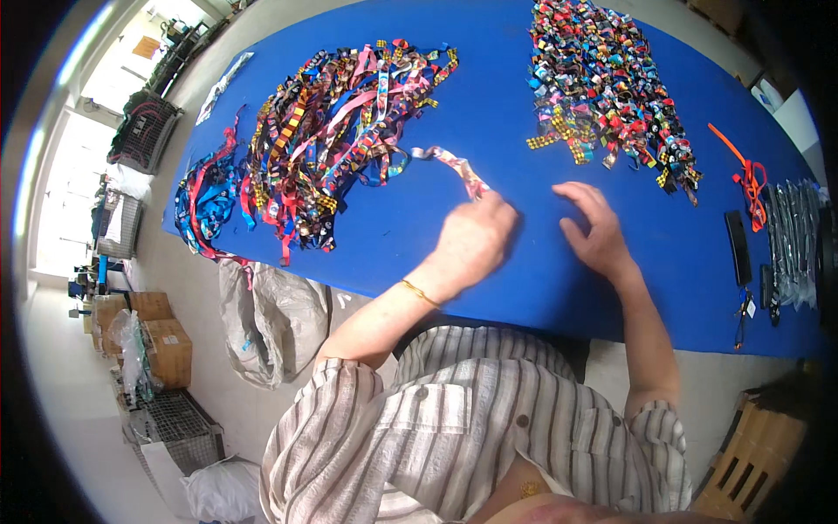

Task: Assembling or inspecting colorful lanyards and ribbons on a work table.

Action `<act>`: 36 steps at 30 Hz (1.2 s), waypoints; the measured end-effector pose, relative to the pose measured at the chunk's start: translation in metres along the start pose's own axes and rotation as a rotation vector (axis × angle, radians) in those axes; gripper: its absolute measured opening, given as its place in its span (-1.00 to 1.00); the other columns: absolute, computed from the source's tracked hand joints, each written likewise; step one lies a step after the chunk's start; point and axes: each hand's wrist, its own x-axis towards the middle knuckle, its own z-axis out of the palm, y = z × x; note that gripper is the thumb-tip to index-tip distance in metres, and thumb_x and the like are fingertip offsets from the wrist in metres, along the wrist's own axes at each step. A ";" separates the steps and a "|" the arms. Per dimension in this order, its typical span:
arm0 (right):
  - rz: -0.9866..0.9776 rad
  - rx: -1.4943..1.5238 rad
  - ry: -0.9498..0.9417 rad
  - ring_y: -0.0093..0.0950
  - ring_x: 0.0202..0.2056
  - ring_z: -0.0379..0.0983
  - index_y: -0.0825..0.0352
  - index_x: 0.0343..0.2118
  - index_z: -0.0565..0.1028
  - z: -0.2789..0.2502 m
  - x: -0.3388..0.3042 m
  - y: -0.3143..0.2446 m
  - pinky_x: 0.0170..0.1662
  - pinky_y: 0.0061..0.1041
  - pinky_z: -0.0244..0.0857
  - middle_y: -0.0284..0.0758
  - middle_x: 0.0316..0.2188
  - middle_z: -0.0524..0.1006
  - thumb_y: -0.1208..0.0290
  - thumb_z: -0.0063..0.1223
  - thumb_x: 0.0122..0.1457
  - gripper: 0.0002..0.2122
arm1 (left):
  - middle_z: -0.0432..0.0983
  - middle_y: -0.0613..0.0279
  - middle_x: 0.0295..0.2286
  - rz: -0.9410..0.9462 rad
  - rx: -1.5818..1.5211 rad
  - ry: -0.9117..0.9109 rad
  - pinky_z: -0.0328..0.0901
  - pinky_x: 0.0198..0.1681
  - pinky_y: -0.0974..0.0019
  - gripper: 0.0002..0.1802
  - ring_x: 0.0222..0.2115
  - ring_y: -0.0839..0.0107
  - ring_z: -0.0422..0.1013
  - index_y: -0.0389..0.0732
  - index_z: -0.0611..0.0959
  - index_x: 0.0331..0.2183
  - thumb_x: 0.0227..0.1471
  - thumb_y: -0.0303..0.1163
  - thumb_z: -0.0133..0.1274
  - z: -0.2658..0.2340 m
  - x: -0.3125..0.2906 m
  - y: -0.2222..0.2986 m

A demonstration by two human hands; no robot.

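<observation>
My left hand is closed on one end of a pale pink patterned strap; the rest of the strap trails over the blue table toward the far left. To its right, my right hand hovers near the table with thumb and fingers apart and nothing in them. A large tangled heap of printed straps in many colours lies at the far left, and blue and red straps hang over the edge beside it. At the far right, folded straps lie in dense rows.
On the right of the blue table are an orange-red strap, a black phone-like object and clear plastic packs. A pale sack stands below the left edge. Boxes and wire crates are further left.
</observation>
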 end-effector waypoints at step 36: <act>0.851 0.161 -0.263 -0.78 -0.65 0.20 0.25 -0.41 0.49 -0.109 -0.054 0.014 -0.64 -0.71 0.02 -0.58 -0.66 0.36 0.32 0.12 0.20 -0.86 | 0.50 0.17 -0.63 -0.448 -0.519 -0.354 0.28 -0.48 0.33 -0.81 -0.60 0.50 0.38 -0.34 0.61 -0.39 0.09 -0.38 0.15 -0.013 0.006 -0.074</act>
